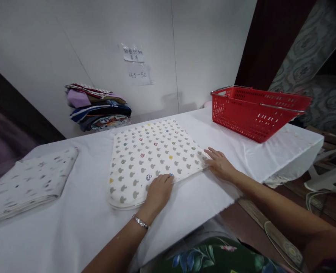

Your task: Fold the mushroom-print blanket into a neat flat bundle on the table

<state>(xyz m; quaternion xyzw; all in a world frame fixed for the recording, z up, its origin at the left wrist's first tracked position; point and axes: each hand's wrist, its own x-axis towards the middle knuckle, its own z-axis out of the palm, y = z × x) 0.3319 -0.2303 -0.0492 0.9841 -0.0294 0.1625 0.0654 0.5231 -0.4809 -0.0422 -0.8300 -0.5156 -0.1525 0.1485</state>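
Note:
A white cloth [159,157] printed with grey and coloured mushroom-like shapes lies folded into a flat rectangle in front of me. My left hand [160,189] rests on its near edge, fingers stretched out over the fabric. At the near right corner my right hand [219,163] touches the cloth with its fingers spread. Neither hand grips anything that I can see. A silver bracelet [141,222] circles my left wrist.
Another folded patterned cloth [33,176] lies at the left of the white-covered table [91,227]. Several folded fabrics form a stack [99,108] at the back left by the wall. A red plastic basket [250,113] stands at the back right. Paper signs [139,74] hang on the wall.

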